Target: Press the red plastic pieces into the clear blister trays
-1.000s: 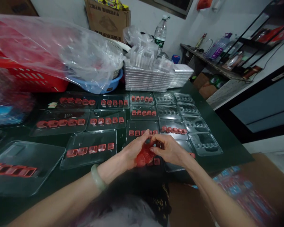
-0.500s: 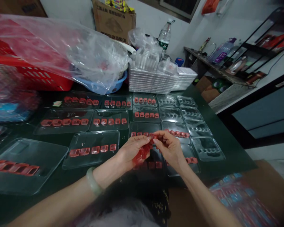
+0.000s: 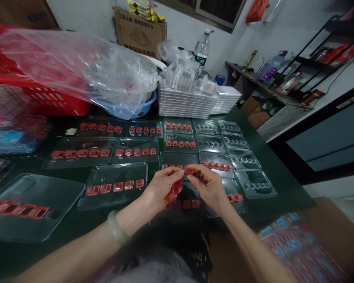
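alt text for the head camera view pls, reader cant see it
A person's left hand cups loose red pieces and the right hand has a small red piece at its fingertips, close together over a dark green table. Clear trays lie around, many with a red row; behind stand stacked clear plastic and a red basket.

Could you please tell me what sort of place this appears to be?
Probably a small, improvised workroom: clear plastic trays, many holding red pieces, lie in rows on a green table, with stacked clear packaging behind them.
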`<action>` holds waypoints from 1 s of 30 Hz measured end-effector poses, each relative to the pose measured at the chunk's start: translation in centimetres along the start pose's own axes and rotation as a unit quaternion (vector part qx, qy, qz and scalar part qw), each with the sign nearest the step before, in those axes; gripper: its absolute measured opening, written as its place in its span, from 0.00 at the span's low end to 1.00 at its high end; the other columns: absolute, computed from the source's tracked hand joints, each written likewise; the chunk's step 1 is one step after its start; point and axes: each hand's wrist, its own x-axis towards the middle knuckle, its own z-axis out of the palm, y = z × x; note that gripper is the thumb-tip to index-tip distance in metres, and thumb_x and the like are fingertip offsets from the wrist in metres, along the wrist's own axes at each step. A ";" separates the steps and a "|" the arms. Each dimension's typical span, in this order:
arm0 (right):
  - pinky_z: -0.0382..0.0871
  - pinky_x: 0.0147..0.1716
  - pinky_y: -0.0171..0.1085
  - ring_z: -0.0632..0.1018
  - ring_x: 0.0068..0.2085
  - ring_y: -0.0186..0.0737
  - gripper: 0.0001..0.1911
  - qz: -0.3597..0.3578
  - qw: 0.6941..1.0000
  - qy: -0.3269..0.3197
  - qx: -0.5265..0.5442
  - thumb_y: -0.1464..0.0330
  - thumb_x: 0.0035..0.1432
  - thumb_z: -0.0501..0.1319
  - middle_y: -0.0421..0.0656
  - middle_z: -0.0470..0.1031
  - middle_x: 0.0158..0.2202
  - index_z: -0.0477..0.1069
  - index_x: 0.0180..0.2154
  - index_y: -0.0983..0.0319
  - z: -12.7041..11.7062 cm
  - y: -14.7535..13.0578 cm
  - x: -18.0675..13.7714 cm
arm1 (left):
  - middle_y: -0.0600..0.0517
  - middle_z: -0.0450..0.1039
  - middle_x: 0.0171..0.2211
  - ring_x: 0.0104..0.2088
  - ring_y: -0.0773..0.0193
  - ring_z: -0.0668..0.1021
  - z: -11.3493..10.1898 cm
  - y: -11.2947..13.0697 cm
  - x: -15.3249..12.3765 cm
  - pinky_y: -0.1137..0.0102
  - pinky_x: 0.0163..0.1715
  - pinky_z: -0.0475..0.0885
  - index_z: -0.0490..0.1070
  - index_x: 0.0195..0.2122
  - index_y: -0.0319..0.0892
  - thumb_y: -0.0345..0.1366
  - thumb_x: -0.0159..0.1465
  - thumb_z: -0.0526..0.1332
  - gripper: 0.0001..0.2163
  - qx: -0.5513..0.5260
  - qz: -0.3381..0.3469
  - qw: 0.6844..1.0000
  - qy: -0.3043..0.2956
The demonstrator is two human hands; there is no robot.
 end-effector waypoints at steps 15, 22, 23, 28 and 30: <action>0.65 0.19 0.31 0.69 0.20 0.31 0.10 0.065 0.997 0.013 0.028 0.63 0.49 0.60 0.39 0.71 0.23 0.71 0.34 0.60 0.2 1.2 -0.3 | 0.57 0.61 0.17 0.12 0.75 0.64 -0.4 0.1 0.3 0.81 0.07 0.51 0.66 0.29 0.39 0.35 0.53 0.61 0.06 -0.041 -0.061 0.996 -0.040; 0.66 0.21 0.32 0.72 0.21 0.34 0.14 0.036 0.990 0.070 -0.116 0.61 0.50 0.58 0.42 0.74 0.23 0.71 0.36 0.63 -4.4 3.7 5.1 | 0.52 0.65 0.24 0.14 0.74 0.65 -1.4 0.5 1.3 0.81 0.08 0.49 0.66 0.32 0.37 0.41 0.55 0.57 0.11 -0.073 -0.161 0.981 -0.087; 0.66 0.22 0.33 0.73 0.23 0.35 0.15 0.027 0.979 0.087 -0.180 0.62 0.50 0.58 0.43 0.74 0.24 0.72 0.37 0.64 -5.5 4.5 6.7 | 0.52 0.65 0.24 0.15 0.75 0.65 -1.6 0.5 1.4 0.81 0.08 0.48 0.66 0.32 0.37 0.41 0.56 0.57 0.11 -0.091 -0.175 0.976 -0.096; 0.66 0.27 0.34 0.75 0.28 0.39 0.10 -0.002 0.954 0.066 -0.293 0.67 0.48 0.59 0.46 0.76 0.26 0.75 0.31 0.66 -8.4 8.9 13.4 | 0.52 0.65 0.25 0.16 0.75 0.65 -2.3 0.8 1.1 0.81 0.09 0.50 0.67 0.32 0.36 0.42 0.55 0.57 0.12 -0.134 -0.192 0.967 -0.099; 0.65 0.28 0.34 0.75 0.28 0.39 0.08 -0.012 0.951 0.050 -0.306 0.68 0.47 0.59 0.46 0.76 0.26 0.75 0.29 0.65 -8.4 10.1 14.6 | 0.52 0.65 0.25 0.16 0.75 0.64 -2.4 1.1 0.9 0.81 0.09 0.49 0.67 0.31 0.36 0.42 0.55 0.57 0.12 -0.134 -0.182 0.970 -0.091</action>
